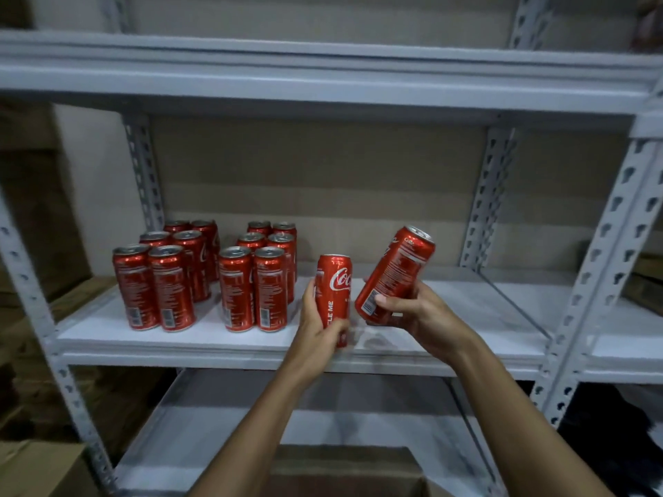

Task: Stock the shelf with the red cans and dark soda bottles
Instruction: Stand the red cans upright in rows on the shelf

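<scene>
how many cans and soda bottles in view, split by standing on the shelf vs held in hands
Red aluminium cans standing on the white metal shelf: 12, in a left block and a right block of 6 each
Red cans held: 2, one in the left hand, one in the right hand
Dark soda bottles: 0
Total: 14

each hand (319,328) grips a red can (335,292) — shelf (143,338) half-stocked
</scene>
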